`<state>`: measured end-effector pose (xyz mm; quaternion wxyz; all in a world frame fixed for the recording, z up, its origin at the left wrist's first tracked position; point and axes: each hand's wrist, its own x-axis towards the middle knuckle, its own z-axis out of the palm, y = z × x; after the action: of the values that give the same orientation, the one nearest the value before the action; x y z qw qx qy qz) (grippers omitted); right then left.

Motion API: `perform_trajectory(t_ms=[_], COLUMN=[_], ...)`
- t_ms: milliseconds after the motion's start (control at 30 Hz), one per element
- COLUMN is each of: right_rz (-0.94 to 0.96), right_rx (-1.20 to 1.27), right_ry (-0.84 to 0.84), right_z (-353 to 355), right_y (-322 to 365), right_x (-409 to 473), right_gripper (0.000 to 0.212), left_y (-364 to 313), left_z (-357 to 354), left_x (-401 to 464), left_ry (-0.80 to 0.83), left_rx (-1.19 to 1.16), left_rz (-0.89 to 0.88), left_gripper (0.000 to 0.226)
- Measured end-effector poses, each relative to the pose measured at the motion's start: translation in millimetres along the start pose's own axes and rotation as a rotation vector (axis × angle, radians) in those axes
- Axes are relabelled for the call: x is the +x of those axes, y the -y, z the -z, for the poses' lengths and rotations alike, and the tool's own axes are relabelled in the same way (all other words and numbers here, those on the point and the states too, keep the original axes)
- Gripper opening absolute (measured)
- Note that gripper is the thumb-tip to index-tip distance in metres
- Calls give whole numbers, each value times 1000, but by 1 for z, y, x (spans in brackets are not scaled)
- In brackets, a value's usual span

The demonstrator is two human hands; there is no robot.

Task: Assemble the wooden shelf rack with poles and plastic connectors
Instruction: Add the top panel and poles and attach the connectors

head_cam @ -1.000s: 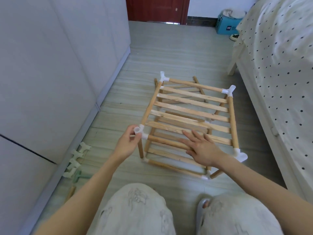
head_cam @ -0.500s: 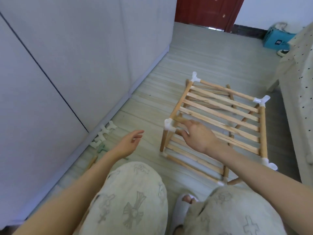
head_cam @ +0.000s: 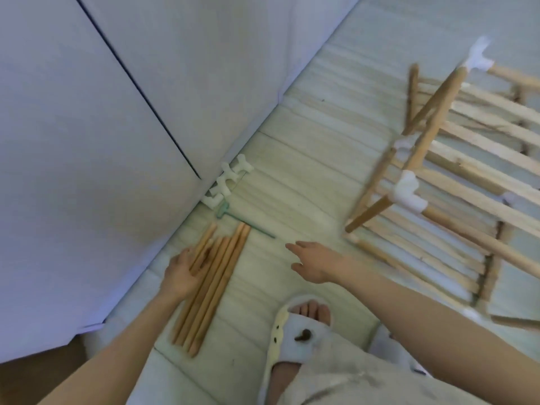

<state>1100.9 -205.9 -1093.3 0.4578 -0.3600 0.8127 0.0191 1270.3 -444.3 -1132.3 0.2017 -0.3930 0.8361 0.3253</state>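
Several loose wooden poles point(head_cam: 210, 287) lie side by side on the floor beside the wall. My left hand point(head_cam: 182, 273) reaches into the far end of this bundle, its fingers fairly straight among the leftmost poles. My right hand point(head_cam: 312, 261) hovers over the bare floor with fingers stretched out to the left, holding nothing. The partly built rack point(head_cam: 455, 182), wooden slats and poles joined by white plastic connectors point(head_cam: 409, 194), stands tilted and blurred at the right, apart from both hands. A few spare white connectors point(head_cam: 228, 182) lie against the wall.
A thin green T-shaped tool point(head_cam: 230, 216) lies between the spare connectors and the poles. A white cabinet wall point(head_cam: 102, 141) runs along the left. My foot in a pale slipper point(head_cam: 298, 331) and my knee fill the bottom middle.
My view has swung down and left, off the rack. My right hand has left the rack and now hovers over the floor. My left hand has reached down to the loose poles.
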Motion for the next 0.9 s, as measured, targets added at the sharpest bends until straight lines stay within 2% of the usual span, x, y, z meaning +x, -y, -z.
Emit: perform_trajectory(t_ms=[100,267,500,567,733,833,900], right_rz=[-27,-73,-82,-87,-79,-58,-35], right_rx=[16,56,156,201,272,252,237], right_ry=[56,31,61,69,79,85,42], right_z=[-39,-62,-63,-57,-32,2,33], right_y=[-12,-23,-23,-23,-12,-3,3], right_x=[18,34,38,37,22,-2,-25], right_gripper=[61,62,62,61,55,49,48], left_y=[4,-2,-2,-2,-15,-49,-82], left_z=[-19,-32,-34,-34,-24,-7,10], left_x=[16,33,38,40,38,30,18], left_ry=[69,15,15,20,-39,-96,-131], left_rx=[121,216,394,349,224,56,-161], left_rz=[91,98,84,93,39,-72,-171], left_gripper=[89,82,87,78,35,31,33])
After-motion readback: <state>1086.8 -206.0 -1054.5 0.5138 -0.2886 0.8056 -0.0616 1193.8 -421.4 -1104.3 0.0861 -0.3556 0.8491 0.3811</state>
